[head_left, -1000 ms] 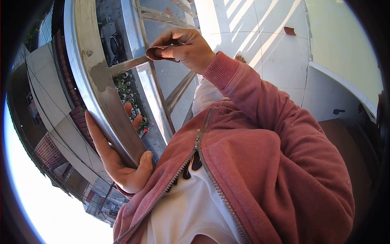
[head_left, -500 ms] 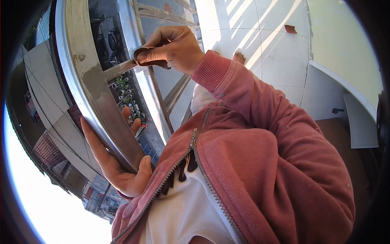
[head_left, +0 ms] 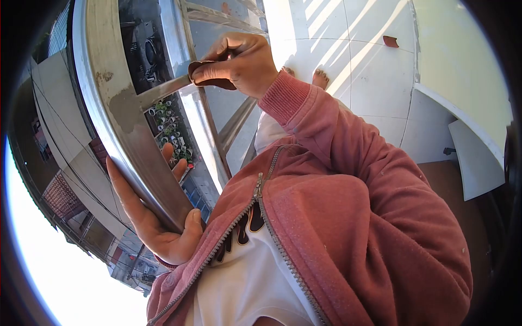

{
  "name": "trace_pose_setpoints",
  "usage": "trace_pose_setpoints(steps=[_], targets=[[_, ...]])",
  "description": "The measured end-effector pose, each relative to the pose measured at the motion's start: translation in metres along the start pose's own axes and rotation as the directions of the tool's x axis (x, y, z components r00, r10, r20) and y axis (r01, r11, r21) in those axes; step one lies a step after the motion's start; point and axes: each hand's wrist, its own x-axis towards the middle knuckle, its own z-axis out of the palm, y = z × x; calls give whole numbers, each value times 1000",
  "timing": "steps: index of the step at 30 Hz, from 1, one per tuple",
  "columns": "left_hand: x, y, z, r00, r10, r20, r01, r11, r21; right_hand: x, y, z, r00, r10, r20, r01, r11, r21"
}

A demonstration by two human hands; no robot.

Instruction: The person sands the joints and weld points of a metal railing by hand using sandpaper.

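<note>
Brown paper (head_left: 225, 83) pinched in the nearer right hand (head_left: 248, 61) sits at the right end of a crossbar (head_left: 163, 92) running crosswise from the metal rail (head_left: 148, 163) the left hand (head_left: 157, 232) cups.

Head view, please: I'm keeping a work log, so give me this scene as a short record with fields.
Left hand: wrapped around the wide rail
Right hand: pinching a curled brown sheet by the end of the thin bar; exact contact unclear
Rail surface: shiny metal, with a dull grey patch
Floor: pale tiles, sunlit stripes, one reddish scrap
Beyond railing: potted plants
</note>
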Motion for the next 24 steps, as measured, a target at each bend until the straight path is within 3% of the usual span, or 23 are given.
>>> trace_pose_setpoints(steps=[3,4,11,13,15,17,19,21,24], targets=[[-4,1,4,998,-37,-46,39,999,33,4,-5,11,998,61,-6,-59,987,149],[-5,0,1,999,-26,-26,26,999,18,2,7,8,990,137,31,-139,929,342],[-5,2,2,998,-37,-57,39,998,39,3,-7,11,991,125,39,-130,980,152],[-2,-1,-2,1000,-17,-6,17,1000,-7,2,20,2,984,178,22,-174,917,359],[2,-1,0,1000,-9,-8,8,1000,-15,3,13,1,994,106,-12,-98,956,276],[-1,0,3,999,-17,-35,18,1000,4,2,-16,7,985,171,5,-169,969,181],[-2,0,2,999,-16,-41,15,1000,-18,-1,0,6,977,215,-13,-212,969,125],[-1,-1,0,1000,-8,-21,8,1000,-2,0,8,7,991,132,-11,-124,955,271],[-1,1,2,999,-22,-39,23,999,29,5,-4,15,998,54,-37,-43,969,242]])
